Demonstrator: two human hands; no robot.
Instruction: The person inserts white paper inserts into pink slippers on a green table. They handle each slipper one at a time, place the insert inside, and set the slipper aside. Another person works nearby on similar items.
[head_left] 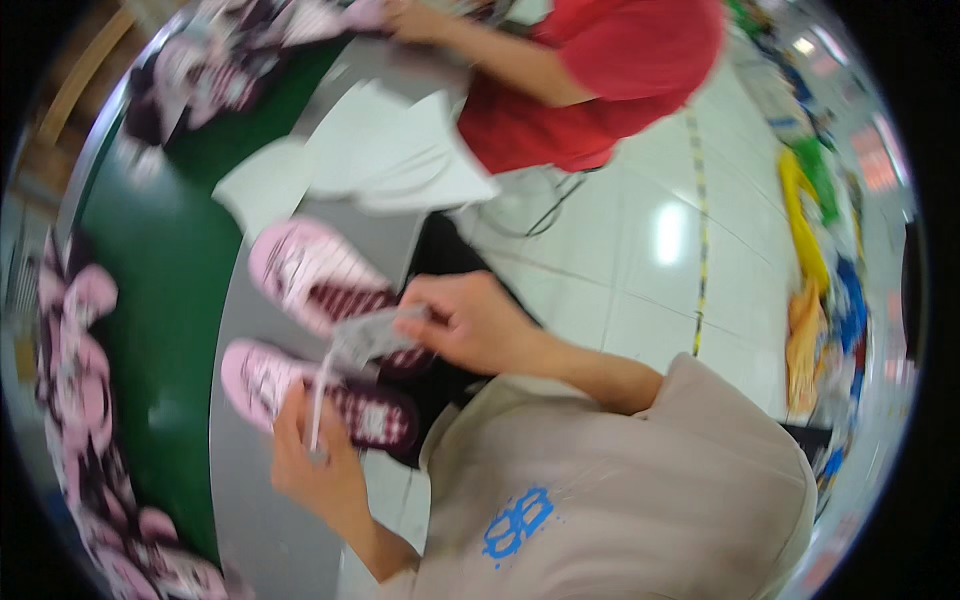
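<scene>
Two pink slippers with dark red checkered insoles lie side by side on the grey table edge, toes pointing left. Over them, my right hand pinches a small greyish, see-through piece of plastic, blurred, perhaps a small bag. A thin white strip runs down from it to my left hand. My left fingers are closed around that strip, just beside the nearer slipper. Part of this slipper is hidden behind my left fingers.
White paper sheets lie beyond the slippers. A green conveyor belt runs along the left, with more pink slippers on its far side and others at the top. A co-worker in red works at the table above.
</scene>
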